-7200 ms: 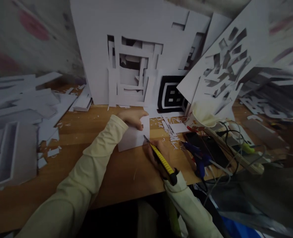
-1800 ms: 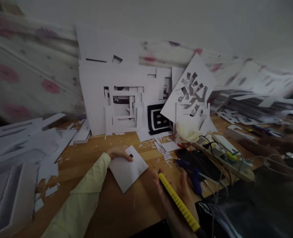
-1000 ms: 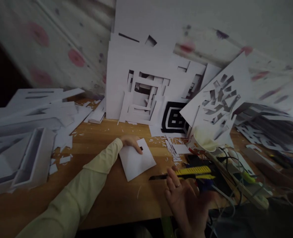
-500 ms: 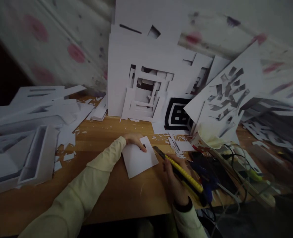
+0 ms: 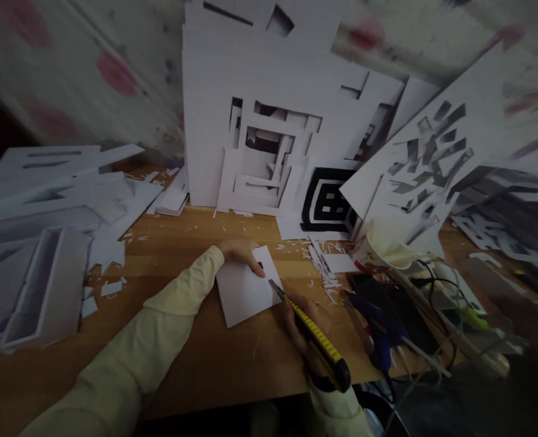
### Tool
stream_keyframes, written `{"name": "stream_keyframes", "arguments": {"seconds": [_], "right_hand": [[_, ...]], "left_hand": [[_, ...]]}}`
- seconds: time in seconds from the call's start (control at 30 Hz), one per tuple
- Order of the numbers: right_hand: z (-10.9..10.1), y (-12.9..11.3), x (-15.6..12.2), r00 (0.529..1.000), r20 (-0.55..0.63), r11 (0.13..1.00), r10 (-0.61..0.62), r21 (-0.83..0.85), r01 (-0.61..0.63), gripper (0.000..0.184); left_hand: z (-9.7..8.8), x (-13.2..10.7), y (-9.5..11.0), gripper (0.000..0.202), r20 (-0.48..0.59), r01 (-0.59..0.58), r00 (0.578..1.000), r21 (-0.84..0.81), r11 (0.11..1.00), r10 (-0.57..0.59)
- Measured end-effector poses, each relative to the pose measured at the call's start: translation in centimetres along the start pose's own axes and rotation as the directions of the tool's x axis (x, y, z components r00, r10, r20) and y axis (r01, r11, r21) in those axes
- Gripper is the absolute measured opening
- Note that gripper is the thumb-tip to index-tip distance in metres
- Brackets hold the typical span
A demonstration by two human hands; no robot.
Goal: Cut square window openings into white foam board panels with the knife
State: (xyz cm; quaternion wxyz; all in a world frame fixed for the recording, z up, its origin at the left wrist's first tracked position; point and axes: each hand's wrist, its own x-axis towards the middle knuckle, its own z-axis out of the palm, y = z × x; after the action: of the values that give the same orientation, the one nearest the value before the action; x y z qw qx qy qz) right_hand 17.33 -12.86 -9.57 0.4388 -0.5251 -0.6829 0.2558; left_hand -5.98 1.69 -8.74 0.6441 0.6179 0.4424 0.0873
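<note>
- wooden table [image 5: 196, 376], paper scraps [image 5: 340, 263] strewn about.
- left hand [image 5: 241, 252]: thumb over white card [image 5: 244, 294] on table; pinching or only pressing, cannot tell.
- right hand [image 5: 302, 321]: clasping yellow knife [image 5: 316, 332], blade [image 5: 276, 289] over card's right edge.

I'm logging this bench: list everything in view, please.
Table: one, brown, beneath
Card: one, white, centre
Knife: one, yellow-black, centre
Boards: several, white, rear
Patterned sheet: one, black and white, rear
Cup: one, white-red, right
Glue gun: one, blue, right
Phones: apparently two, black, right
Power strip: one, pale, right
Cables: several, mixed, right
Scraps: many, white, scattered
Box: one, white, left
Paper piles: two, white, far sides
Backdrop: one, pale floral, rear
Left hand: one, cream-sleeved, on card
Right hand: one, cream-sleeved, around knife
</note>
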Motion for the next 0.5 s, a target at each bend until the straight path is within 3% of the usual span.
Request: {"name": "stream_keyframes", "arguments": {"seconds": [0.17, 0.4, 0.5], "right_hand": [[0.1, 1.1, 0.2, 0.938, 0.071, 0.925, -0.340, -0.155, 0.347, 0.015], [0.4, 1.3, 0.4, 0.851, 0.111, 0.818, -0.513, -0.238, 0.524, 0.019], [0.4, 1.1, 0.3, 0.868, 0.129, 0.839, -0.480, -0.223, 0.497, 0.019]], "left_hand": [[0.0, -0.3, 0.3, 0.040, -0.011, 0.000, 1.000, -0.007, 1.000, 0.000], [0.1, -0.2, 0.5, 0.033, -0.023, -0.047, 0.999, 0.015, 0.999, 0.047], [0.1, 0.0, 0.3, 0.030, -0.030, -0.052, 0.998, 0.041, 0.998, 0.053]]}}
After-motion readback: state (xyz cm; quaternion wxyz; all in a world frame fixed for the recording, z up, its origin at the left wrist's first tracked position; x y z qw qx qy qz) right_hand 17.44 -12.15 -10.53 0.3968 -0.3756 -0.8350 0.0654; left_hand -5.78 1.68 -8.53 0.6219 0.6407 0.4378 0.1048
